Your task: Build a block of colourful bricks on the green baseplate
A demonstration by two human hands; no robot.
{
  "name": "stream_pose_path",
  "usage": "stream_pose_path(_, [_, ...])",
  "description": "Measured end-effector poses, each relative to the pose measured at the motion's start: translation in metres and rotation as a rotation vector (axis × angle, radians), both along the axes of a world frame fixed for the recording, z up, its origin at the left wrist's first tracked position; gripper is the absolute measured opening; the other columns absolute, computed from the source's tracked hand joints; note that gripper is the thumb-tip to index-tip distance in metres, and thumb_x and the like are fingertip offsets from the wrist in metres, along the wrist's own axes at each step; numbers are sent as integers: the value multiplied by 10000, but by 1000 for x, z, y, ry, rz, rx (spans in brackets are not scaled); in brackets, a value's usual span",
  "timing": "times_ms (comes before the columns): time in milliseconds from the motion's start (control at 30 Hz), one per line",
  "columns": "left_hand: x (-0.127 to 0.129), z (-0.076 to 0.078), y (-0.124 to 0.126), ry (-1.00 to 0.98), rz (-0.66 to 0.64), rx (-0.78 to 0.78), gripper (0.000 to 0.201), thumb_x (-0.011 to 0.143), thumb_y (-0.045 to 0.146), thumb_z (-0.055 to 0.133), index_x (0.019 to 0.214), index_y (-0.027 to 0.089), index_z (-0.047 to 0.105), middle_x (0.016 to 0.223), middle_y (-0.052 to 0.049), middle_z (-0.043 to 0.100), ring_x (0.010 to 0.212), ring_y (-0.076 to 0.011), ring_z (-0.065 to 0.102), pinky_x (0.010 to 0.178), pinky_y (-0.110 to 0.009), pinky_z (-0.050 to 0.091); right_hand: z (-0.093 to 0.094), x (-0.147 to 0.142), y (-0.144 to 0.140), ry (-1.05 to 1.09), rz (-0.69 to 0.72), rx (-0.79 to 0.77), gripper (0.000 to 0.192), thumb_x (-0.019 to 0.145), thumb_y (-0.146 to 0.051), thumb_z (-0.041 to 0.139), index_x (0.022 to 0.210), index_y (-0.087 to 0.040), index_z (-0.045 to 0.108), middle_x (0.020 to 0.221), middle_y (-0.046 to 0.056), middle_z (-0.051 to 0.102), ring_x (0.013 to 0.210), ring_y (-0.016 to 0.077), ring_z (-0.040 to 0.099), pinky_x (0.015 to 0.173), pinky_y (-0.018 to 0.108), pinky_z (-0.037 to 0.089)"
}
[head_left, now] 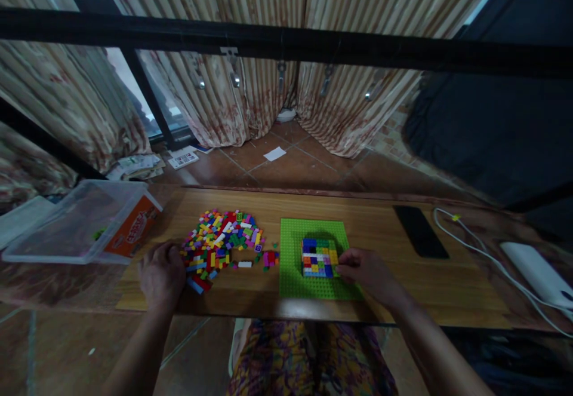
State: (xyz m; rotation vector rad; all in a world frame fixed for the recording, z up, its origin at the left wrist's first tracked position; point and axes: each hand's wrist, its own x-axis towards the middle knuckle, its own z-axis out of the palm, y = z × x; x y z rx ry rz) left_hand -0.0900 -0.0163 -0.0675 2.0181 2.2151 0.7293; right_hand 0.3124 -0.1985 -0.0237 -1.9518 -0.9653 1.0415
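Observation:
A block of stacked, multicoloured building bricks [319, 258] stands on a green studded baseplate [290, 285]. At its right edge, my right hand [367, 269] has thumb and fingers pinched on a yellowish brick [335, 264], which the fingertips partly cover. My left hand [162, 272] lies on the table with bent, slightly spread fingers, at the left edge of a heap of loose bricks [224, 235]. Nothing shows in it, though its palm is hidden. Between heap and baseplate lie a white brick [244, 264] and a small cluster of magenta and red bricks [270, 258].
A clear plastic box [89, 217] with an orange label stands at the table's left end. On the right lie a black phone-like slab [421, 232], a white cable [470, 243] and a white power strip or adapter [537, 273]. A dark bar [286, 40] crosses beyond the wooden table [376, 217].

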Motion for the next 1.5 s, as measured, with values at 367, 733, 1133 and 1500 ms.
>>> stream_pose_path(367, [-3,-1,-1,32,-28,29,455,907,348,345,1067,98,691,1151,-178,669,1108,-329,572,983,-464,427,-2,-4,-15,-287,-80,139,385,766,-526,585,869,-169,689,815,86,739,766,244,693,675,338,508])
stream_pose_path(733, [0,-1,-5,-22,-22,82,414,919,327,351,1037,133,696,1110,-155,677,1060,-300,581,962,-444,433,-36,-40,-14,-590,-71,21,658,884,-574,369,1340,-114,485,1242,210,649,1099,327,654,920,457,504])
stream_pose_path(1133, [2,-2,-8,-57,-9,75,387,926,308,377,1064,133,693,1124,-139,671,1105,-283,566,999,-429,415,-33,19,22,-593,78,114,583,844,-556,471,1248,-148,573,1184,179,671,1034,328,655,905,483,509])
stream_pose_path(1500, [3,1,-9,-51,3,48,396,933,299,372,1075,109,690,1149,-151,667,1119,-285,562,1007,-427,412,-19,-126,55,-488,506,461,401,884,-90,403,1215,-222,588,1232,80,631,1144,210,593,980,364,483])
